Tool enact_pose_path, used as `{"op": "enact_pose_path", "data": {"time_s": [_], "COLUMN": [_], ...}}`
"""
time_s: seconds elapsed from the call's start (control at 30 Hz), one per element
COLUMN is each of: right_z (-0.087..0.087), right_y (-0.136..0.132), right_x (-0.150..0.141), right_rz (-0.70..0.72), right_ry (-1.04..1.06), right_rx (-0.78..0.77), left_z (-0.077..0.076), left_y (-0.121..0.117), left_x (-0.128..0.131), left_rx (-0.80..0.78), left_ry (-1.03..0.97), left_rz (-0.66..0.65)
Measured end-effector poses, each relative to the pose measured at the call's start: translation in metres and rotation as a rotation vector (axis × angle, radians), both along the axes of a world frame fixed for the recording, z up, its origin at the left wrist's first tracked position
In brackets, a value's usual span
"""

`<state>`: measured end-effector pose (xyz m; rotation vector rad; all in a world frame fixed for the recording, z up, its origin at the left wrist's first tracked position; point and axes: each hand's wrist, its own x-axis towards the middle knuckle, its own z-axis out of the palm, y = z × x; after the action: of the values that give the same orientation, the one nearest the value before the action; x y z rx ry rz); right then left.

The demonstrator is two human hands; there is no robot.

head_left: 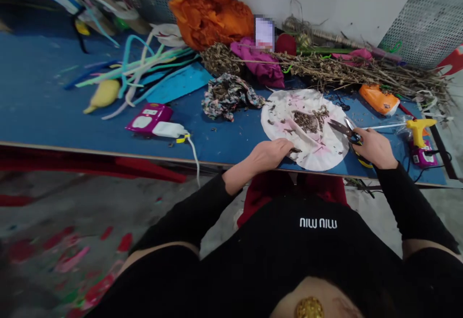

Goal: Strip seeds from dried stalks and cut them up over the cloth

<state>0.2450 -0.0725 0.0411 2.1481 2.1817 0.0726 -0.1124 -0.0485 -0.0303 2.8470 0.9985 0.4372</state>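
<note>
A round white cloth (278, 111) with pink stains lies spread on the blue table, wrinkled, with a heap of brown dried plant bits (307, 120) at its middle. My right hand (374, 147) is closed round the handles of a pair of scissors (340, 127); their blades are parted and point left over the cloth. My left hand (271, 154) is closed at the cloth's near left edge, with a dark dried plant piece (295, 150) at its fingertips. Whether it also grips the cloth cannot be made out.
Dried stalks (336, 70) lie along the back. A bunched patterned cloth (229, 96), a purple box (150, 118) with a white plug and cable, and a yellow balloon (104, 94) lie leftward. A yellow glue gun (419, 130) stands right. The table's front edge (108, 149) is close.
</note>
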Motion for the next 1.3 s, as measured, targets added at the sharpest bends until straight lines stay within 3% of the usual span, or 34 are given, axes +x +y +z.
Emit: {"op": "enact_pose_path", "data": {"time_s": [0.1,0.27,0.5,0.63,0.8,0.93,1.03,1.13,1.3], "right_z": [0.004,0.011,0.020,0.017,-0.003,-0.010,-0.006,0.001,0.006], "right_y": [0.003,-0.001,-0.004,0.025,0.078,0.096,0.094,0.089,0.081], "right_x": [0.005,0.019,0.016,0.000,-0.012,-0.007,-0.005,-0.013,-0.019], "right_rz": [-0.003,-0.041,-0.045,-0.006,0.028,-0.031,-0.047,-0.036,-0.002], "right_ry": [-0.050,-0.094,0.005,0.039,0.022,-0.012,-0.034,-0.031,0.011], "right_rx": [-0.017,0.004,0.086,0.115,0.029,0.057,0.086,0.098,0.052], "left_z": [-0.011,-0.008,0.005,0.008,0.007,0.023,0.043,0.053,0.038], "left_y": [-0.005,-0.009,0.000,0.007,0.003,0.007,0.029,0.072,0.139], "left_x": [-0.016,-0.040,-0.044,-0.042,-0.050,-0.056,-0.046,-0.018,0.026], "left_rx": [0.094,0.146,0.054,-0.023,-0.028,-0.097,-0.078,-0.028,-0.051], "left_ry": [-0.001,0.030,0.090,0.203,0.202,0.231,0.252,0.240,0.243], "left_rz": [-0.026,-0.033,0.239,0.275,0.278,0.362,0.475,0.498,0.398]}}
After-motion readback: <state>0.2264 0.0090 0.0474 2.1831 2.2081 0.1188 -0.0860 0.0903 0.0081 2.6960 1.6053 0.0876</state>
